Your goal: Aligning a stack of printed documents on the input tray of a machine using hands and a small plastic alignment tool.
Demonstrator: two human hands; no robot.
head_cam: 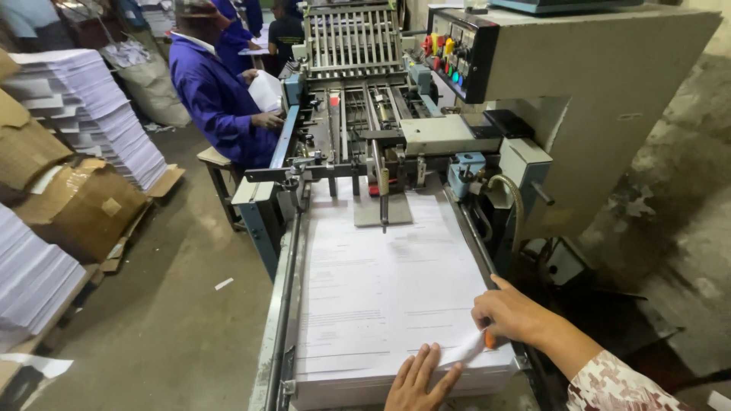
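Head view: left hand (417, 378) flat, open on paper stack (381, 297), bottom center; right hand (509, 312) pinches orange pen (487, 338) at stack's right edge.

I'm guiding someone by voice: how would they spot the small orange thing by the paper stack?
Find the white paper stack on the machine's feed table. At its near right corner, the right hand pinches a small orange object. It is the only orange thing against the white sheets there.

A print workshop: grey metal paper-feeding machine (396, 144) loaded with printed white sheets (381, 289), tall white paper stacks (84, 106) left of it.
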